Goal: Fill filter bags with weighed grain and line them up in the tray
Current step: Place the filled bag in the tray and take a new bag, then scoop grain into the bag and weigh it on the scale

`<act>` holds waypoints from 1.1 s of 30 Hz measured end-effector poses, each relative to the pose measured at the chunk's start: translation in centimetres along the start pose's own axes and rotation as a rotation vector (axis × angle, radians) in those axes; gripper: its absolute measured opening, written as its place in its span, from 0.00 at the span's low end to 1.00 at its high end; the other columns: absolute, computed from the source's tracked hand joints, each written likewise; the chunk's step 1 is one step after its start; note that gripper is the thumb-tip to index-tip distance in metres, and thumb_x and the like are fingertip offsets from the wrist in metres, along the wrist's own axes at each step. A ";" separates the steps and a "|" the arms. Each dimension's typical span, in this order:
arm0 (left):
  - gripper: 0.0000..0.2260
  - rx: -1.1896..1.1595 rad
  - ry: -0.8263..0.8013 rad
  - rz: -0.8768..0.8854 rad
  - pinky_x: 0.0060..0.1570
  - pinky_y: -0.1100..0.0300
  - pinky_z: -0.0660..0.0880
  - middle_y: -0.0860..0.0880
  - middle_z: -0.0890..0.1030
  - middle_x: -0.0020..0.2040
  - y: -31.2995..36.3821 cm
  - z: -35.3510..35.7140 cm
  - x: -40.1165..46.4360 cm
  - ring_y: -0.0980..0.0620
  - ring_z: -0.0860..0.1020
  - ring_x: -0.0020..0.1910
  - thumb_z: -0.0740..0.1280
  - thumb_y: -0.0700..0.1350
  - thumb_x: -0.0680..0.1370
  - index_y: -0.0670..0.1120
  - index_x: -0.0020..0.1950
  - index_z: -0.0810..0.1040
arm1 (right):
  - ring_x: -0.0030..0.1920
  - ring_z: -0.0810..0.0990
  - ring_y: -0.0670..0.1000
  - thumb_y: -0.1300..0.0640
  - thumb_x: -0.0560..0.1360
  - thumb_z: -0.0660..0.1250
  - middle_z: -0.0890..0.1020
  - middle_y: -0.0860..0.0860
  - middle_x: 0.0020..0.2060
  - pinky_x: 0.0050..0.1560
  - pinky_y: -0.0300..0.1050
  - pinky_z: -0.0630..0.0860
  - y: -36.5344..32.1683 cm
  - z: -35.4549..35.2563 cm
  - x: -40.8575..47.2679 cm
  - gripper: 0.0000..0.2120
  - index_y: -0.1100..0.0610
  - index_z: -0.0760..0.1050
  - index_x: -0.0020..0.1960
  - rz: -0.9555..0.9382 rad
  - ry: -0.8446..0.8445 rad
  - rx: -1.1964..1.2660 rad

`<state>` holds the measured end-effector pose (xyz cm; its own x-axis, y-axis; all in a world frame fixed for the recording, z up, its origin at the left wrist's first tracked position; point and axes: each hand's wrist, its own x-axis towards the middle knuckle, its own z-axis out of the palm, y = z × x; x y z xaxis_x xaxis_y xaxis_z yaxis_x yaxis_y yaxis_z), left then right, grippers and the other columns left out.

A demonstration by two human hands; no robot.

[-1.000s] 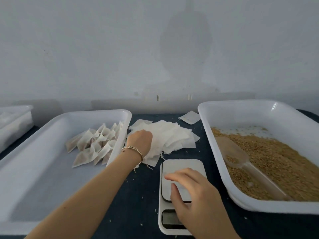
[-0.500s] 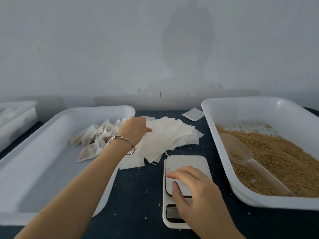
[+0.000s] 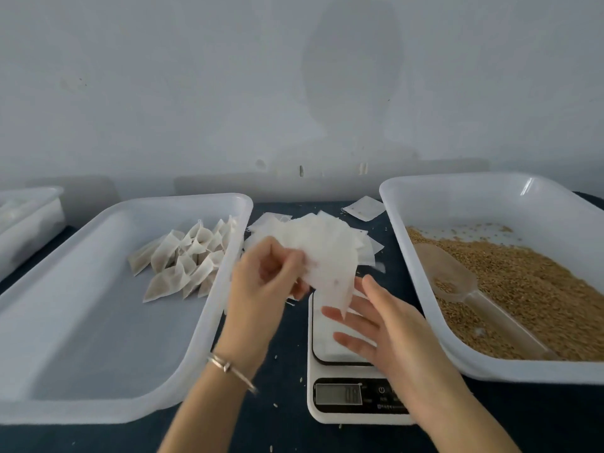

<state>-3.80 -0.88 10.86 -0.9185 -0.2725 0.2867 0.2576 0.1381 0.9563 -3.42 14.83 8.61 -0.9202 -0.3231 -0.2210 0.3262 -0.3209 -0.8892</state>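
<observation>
Head view only: our left hand (image 3: 266, 282) pinches an empty filter bag (image 3: 330, 273) above the far edge of the scale (image 3: 346, 361), while our right hand (image 3: 385, 325) hovers just beneath it with fingers spread, grasping nothing. More empty bags lie in the pile (image 3: 313, 230) behind; filled bags (image 3: 186, 259) sit bunched at the far right of the tray (image 3: 98, 322). Grain (image 3: 523, 289) and the scoop (image 3: 457, 279) wait in the right bin (image 3: 490, 191). We should make sure we hold one bag only, open its mouth with both hands, and keep it over the scale so spills stay close.
</observation>
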 end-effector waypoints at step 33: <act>0.07 0.254 -0.051 -0.034 0.37 0.71 0.73 0.55 0.82 0.38 -2.4 3.2 -5.3 0.57 0.81 0.38 0.64 0.46 0.78 0.57 0.42 0.72 | 0.38 0.81 0.42 0.55 0.75 0.67 0.84 0.45 0.35 0.40 0.30 0.74 1.5 -0.3 -0.9 0.09 0.45 0.83 0.40 -0.348 0.072 -0.493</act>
<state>-0.52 3.31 6.84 -0.9410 -0.2332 0.2452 0.1487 0.3658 0.9187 -2.13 14.95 7.32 -0.9728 -0.2063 0.1050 -0.1194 0.0589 -0.9911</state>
